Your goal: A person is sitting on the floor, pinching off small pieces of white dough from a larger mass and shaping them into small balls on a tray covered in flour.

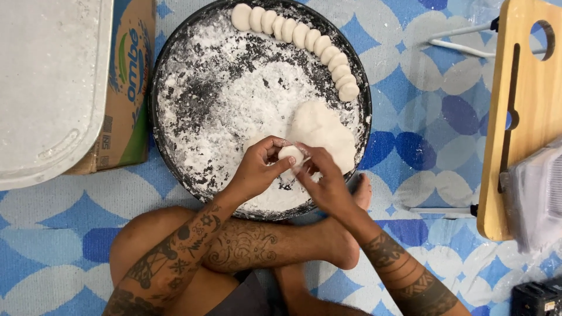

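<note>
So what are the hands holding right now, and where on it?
A small dough ball, pinched between both hands: left hand fingertips on its left side, right hand fingertips on its right.

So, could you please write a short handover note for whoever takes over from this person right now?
Left hand and right hand: both pinch one small dough ball between the fingertips, over the floured pan.
Big dough lump: lies in the pan, right beside the hands.
Done: a curved row of shaped pieces lines the pan's far rim.
Left: the ball in hand is not yet in the row, and the lump is still large.
Nearby: a wooden board to the right, a white tray on a cardboard box to the left.
</note>
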